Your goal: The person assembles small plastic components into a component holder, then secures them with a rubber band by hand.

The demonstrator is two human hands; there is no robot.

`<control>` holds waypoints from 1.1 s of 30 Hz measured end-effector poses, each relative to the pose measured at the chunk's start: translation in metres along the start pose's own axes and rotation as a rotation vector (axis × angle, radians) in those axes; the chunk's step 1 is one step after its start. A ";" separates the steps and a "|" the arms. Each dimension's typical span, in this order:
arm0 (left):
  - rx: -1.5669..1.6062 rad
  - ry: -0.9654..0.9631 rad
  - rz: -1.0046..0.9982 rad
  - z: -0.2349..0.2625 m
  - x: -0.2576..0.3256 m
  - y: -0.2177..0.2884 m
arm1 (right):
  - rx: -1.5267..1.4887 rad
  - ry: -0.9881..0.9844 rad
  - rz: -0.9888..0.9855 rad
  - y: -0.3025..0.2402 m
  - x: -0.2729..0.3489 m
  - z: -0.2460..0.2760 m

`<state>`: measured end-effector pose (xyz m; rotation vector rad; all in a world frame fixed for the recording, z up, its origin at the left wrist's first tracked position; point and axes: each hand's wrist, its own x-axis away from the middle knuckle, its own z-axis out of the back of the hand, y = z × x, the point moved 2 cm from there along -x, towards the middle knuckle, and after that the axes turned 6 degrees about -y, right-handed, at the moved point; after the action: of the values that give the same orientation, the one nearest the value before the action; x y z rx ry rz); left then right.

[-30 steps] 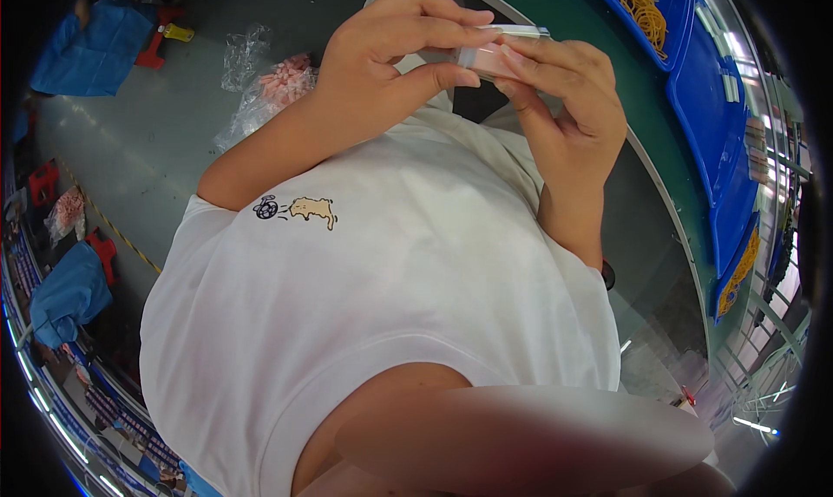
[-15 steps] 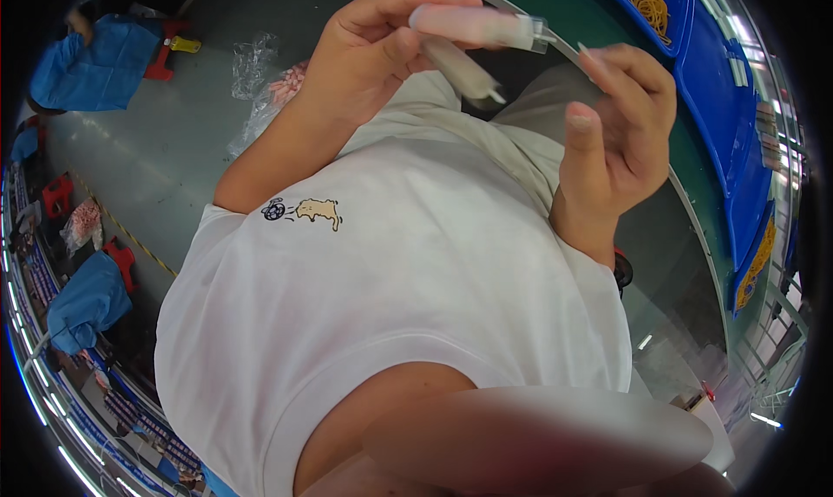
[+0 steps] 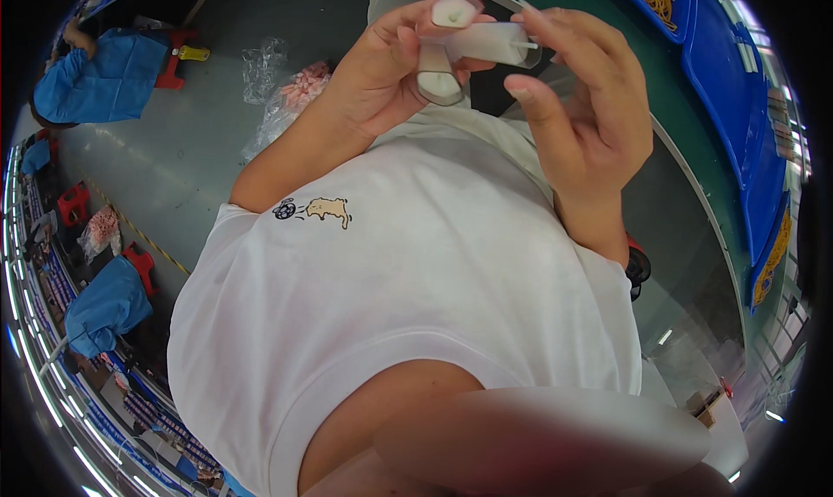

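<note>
A grey floor (image 3: 165, 176) and blue bins (image 3: 737, 107) surround the worker. The left hand (image 3: 390, 81) grips white tubes (image 3: 468, 46); the right hand (image 3: 590, 115), fingers half-open, touches their tip.

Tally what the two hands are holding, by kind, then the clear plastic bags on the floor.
Pale tubes with white caps, held in the left hand and touched by the right hand: 3
Clear plastic bags on the grey floor: 2
Total: 5
</note>
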<state>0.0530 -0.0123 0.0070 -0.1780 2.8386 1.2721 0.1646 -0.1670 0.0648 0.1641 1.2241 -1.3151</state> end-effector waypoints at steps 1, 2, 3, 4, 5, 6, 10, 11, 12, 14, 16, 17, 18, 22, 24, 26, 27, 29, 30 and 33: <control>0.053 0.001 -0.009 -0.001 -0.001 -0.002 | -0.001 -0.001 0.000 0.001 0.000 -0.001; 0.106 0.004 -0.018 -0.002 -0.001 -0.003 | -0.006 0.011 -0.034 0.002 0.001 -0.002; 0.107 0.004 -0.018 0.000 -0.001 -0.004 | -0.009 0.023 -0.068 0.004 0.002 -0.002; 0.113 -0.022 -0.016 0.002 -0.002 -0.005 | -0.010 0.023 -0.068 0.005 0.002 -0.002; 0.120 -0.048 -0.014 0.004 -0.004 -0.006 | -0.044 0.027 -0.053 0.005 0.002 -0.002; 0.120 -0.048 -0.015 0.009 -0.005 -0.009 | -0.079 0.033 -0.037 0.006 0.001 -0.002; 0.243 -0.168 -0.049 0.003 -0.006 -0.011 | -0.097 0.020 0.048 0.003 -0.011 0.003; 0.228 -0.130 -0.054 -0.001 -0.005 -0.009 | -0.180 0.031 -0.054 -0.002 -0.017 0.006; 0.231 -0.131 -0.050 -0.001 -0.005 -0.008 | -0.259 0.046 -0.159 -0.010 -0.021 0.008; 0.165 -0.146 -0.007 0.001 -0.005 -0.010 | 0.017 0.054 -0.142 -0.018 -0.033 0.004; 0.142 -0.148 0.034 0.001 -0.005 -0.009 | 0.003 -0.253 0.005 -0.016 -0.036 0.011; 0.116 -0.144 0.072 0.002 -0.005 -0.009 | 0.006 -0.254 0.003 -0.017 -0.038 0.011; 0.117 -0.146 0.074 0.003 -0.005 -0.009 | 0.029 -0.255 -0.008 -0.019 -0.038 0.012; 0.102 -0.145 0.109 0.008 -0.006 -0.013 | 0.077 -0.266 -0.009 -0.023 -0.037 0.010; 0.111 -0.165 0.103 0.009 -0.007 -0.015 | 0.079 -0.279 -0.053 -0.026 -0.036 0.011; 0.142 -0.199 0.088 0.009 -0.008 -0.016 | 0.083 -0.292 -0.097 -0.025 -0.036 0.011; 0.142 -0.202 0.090 0.006 -0.008 -0.016 | 0.088 -0.269 -0.072 -0.024 -0.038 0.012; 0.194 -0.118 0.031 0.000 -0.005 -0.012 | 0.094 -0.245 -0.046 -0.026 -0.038 0.013; 0.192 -0.121 0.033 -0.002 -0.005 -0.010 | 0.000 -0.185 -0.154 -0.027 -0.034 0.015; 0.178 -0.111 0.072 -0.001 -0.003 -0.005 | -0.127 -0.130 -0.299 -0.025 -0.021 0.017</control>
<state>0.0564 -0.0161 0.0037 -0.0012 2.8649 0.9986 0.1594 -0.1744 0.1008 -0.2004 1.2488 -1.4743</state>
